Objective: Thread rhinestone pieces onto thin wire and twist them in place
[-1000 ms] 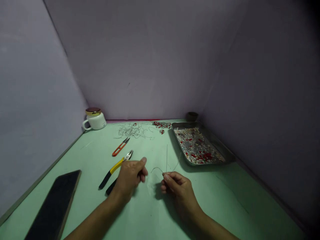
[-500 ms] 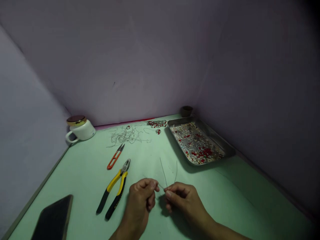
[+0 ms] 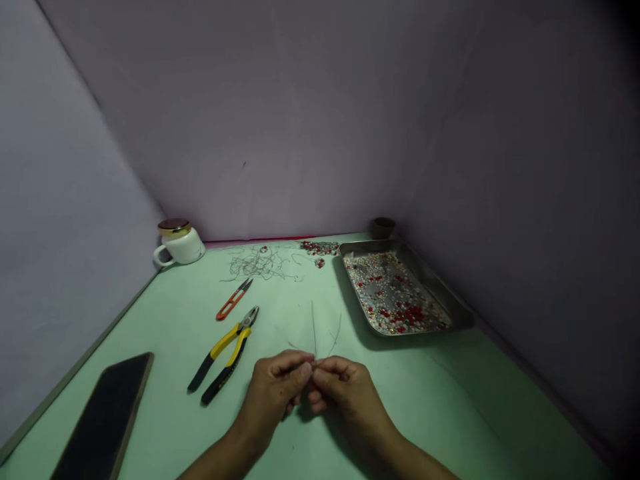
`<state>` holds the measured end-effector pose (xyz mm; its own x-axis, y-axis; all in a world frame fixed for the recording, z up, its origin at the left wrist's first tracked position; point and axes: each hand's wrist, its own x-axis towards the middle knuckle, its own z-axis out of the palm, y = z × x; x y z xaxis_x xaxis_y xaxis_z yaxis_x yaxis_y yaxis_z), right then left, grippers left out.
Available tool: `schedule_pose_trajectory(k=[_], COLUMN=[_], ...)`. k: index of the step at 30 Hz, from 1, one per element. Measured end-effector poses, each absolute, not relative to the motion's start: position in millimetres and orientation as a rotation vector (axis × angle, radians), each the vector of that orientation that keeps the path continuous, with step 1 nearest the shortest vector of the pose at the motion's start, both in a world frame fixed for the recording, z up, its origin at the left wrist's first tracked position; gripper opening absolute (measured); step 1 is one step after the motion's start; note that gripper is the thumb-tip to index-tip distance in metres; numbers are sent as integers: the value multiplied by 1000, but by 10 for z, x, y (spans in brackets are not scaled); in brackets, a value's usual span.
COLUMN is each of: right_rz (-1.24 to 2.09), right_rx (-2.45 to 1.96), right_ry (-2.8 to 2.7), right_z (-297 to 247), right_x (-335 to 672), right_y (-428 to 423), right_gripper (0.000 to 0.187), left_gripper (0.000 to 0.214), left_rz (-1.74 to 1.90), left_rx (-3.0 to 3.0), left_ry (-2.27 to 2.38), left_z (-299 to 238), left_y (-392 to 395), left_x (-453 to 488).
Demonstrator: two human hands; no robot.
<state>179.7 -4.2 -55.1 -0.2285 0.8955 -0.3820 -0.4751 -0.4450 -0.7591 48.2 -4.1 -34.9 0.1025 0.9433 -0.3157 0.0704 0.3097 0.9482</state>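
Note:
Thin wires [image 3: 314, 327] stick up and outward from where my fingertips meet, low in the middle of the head view. My left hand [image 3: 280, 383] is closed in a pinch on the wires, thumb against forefinger. Touching it at the tips, my right hand [image 3: 343, 387] pinches the wires from the other side. Whatever else sits between the fingertips is hidden. Left of my hands lie pliers [image 3: 233, 353] with yellow and black handles, their jaws pointing away from me. Beyond them are orange thread snips [image 3: 234, 300].
A metal tray [image 3: 360, 303] of loose beads stands at the right. Tangled wire [image 3: 257, 265] and beaded pieces [image 3: 320, 248] lie at the back. A lidded white mug [image 3: 183, 248] is back left, a phone [image 3: 103, 417] front left, and a small dark pot [image 3: 383, 228] back right.
My hands have come together, fingertips now touching where a gap with wire between them showed before. The view has shifted slightly.

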Motion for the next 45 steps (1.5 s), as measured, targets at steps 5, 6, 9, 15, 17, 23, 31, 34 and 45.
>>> schedule_pose_trajectory(k=[5, 6, 9, 15, 17, 23, 31, 34, 45], right_rz=[1859, 1861, 1871, 1745, 1621, 1509, 1485, 1560, 1482], right_rx=[-1004, -997, -1002, -1071, -1124, -1075, -1021, -980, -962], right_ry=[-599, -601, -654, -841, -876, -937, -828, -717, -512], right_z=[-544, -541, -535, -561, -577, -587, -649, -653, -605], right_x=[1782, 1781, 1780, 1760, 1751, 1720, 1736, 1777, 1927], right_y=[-18, -13, -14, -58, -61, -67, -34, 4, 127], right_gripper=[43, 45, 47, 40, 37, 26, 31, 33, 35], left_gripper=[26, 26, 28, 20, 20, 21, 17, 17, 21], left_rz=[912, 924, 951, 991, 980, 915, 926, 940, 924], left_rx=[1097, 1091, 1051, 953, 992, 1079, 1111, 1121, 1129], left_ry=[1273, 1259, 1225, 1314, 1366, 1346, 1334, 1337, 1342], left_z=[-319, -321, -352, -428, -435, -429, -422, -440, -503], left_y=[-117, -120, -126, -142, -154, -196, -182, -181, -146], left_x=[596, 607, 617, 560, 534, 499, 524, 541, 552])
